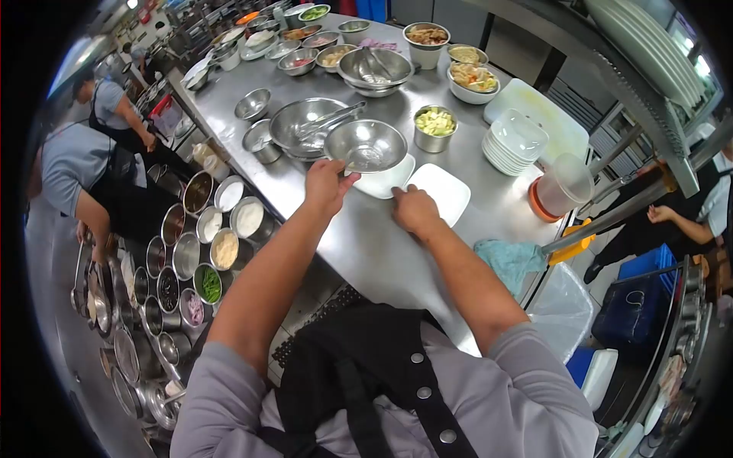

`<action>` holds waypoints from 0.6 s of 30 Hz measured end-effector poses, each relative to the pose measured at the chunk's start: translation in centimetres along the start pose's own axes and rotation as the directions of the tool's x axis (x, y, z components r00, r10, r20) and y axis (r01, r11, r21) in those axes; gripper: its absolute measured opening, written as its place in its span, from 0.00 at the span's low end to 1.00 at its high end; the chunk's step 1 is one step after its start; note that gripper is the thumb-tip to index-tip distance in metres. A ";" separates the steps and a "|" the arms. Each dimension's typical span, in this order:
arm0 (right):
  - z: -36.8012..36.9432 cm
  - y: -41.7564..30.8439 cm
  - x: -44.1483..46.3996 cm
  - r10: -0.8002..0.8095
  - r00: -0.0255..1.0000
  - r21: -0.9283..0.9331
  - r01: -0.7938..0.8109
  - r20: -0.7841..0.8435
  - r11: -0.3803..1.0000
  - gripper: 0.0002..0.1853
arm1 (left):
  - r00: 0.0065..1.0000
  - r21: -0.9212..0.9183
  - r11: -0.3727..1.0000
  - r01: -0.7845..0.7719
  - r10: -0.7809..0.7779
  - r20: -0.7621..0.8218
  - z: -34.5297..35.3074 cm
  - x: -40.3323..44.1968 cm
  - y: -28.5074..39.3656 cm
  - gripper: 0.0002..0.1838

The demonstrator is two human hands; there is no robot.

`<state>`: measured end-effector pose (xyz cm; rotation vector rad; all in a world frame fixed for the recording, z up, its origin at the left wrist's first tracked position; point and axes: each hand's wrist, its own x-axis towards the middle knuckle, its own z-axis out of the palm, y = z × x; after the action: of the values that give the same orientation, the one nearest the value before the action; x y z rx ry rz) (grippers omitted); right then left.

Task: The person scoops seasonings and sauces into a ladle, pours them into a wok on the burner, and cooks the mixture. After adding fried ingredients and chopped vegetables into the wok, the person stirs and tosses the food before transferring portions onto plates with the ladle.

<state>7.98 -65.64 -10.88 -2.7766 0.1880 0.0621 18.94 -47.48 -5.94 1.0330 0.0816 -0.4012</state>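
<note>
1. Off L, can see steel pots [185, 256] in rows, some w/ food.
2. Gripping rim of steel bowl [366, 143] w/ L hand [328, 185], holding it partly over L white plate [382, 182] on steel counter [355, 244]; can't tell if touching plate.
3. Bending fingers of R hand [418, 209], palm down, at edges of L white plate & R white plate [450, 192], just beside e/o; can't tell if pinching.
4. Behind plates, can see steel pot [435, 143] w/ chopped yellow-green pcs.
5. Nr counter edge, teal cloth [508, 263].
6. Farther back, stacked white dishes [508, 149] nr pale board [566, 131].
</note>
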 end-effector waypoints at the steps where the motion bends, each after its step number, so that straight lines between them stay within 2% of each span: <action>1: 0.1 0.1 0.9 0.016 0.999 -0.017 -0.016 0.052 1.000 0.26 | 0.999 0.031 1.000 -0.006 0.007 -0.036 1.6 1.6 -0.8 0.06; 7: 2.3 -0.4 -2.1 -0.026 0.998 0.116 0.019 0.057 0.993 0.21 | 0.989 0.054 0.999 0.006 0.002 -0.149 5.1 7.6 -3.0 0.07; 8: 2.3 -0.3 -2.6 -0.027 0.998 0.115 0.020 0.057 0.993 0.21 | 0.998 0.064 0.996 0.065 -0.063 -0.025 4.3 8.2 -3.1 0.11; 9: 1.9 0.2 -3.2 -0.109 0.991 0.260 0.084 0.083 0.962 0.20 | 0.987 0.079 0.989 0.122 -0.129 0.096 3.6 8.5 -3.1 0.15; 10: 1.1 0.8 -3.4 -0.198 0.975 0.401 0.142 0.100 0.905 0.19 | 0.980 0.165 0.972 0.167 -0.182 0.076 4.0 6.9 -2.1 0.20; 11: -0.1 1.7 -2.9 -0.169 0.986 0.556 0.134 0.012 0.821 0.18 | 0.981 0.159 0.973 0.168 -0.180 0.066 3.8 5.3 -1.3 0.20; 12: -0.4 3.1 -1.7 -0.099 0.986 0.583 0.159 -0.133 0.796 0.17 | 0.981 0.285 0.953 0.106 -0.147 0.128 3.2 3.9 -0.8 0.21; 13: -1.4 4.7 0.0 0.036 0.971 0.576 0.110 -0.236 0.810 0.14 | 0.975 0.403 0.914 0.038 -0.123 0.187 2.2 2.5 -0.8 0.22; 15: -4.2 7.3 4.2 0.165 0.887 0.441 0.048 -0.431 0.896 0.18 | 0.984 0.434 0.901 0.010 -0.087 0.157 -0.9 -0.6 -1.3 0.20; 16: -3.9 9.9 7.2 0.125 0.845 0.291 0.038 -0.519 0.956 0.21 | 0.986 0.466 0.885 -0.026 -0.054 0.156 -2.7 -2.2 -1.4 0.19; 18: -3.9 12.6 9.9 0.153 0.849 0.087 -0.126 -0.506 0.988 0.22 | 0.994 0.515 0.856 -0.042 -0.018 0.111 -6.7 -5.7 -1.3 0.17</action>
<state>16.11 -79.93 -12.27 -2.6605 0.5181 -0.6447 13.98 -40.73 -9.06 1.5412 -0.1442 -0.4824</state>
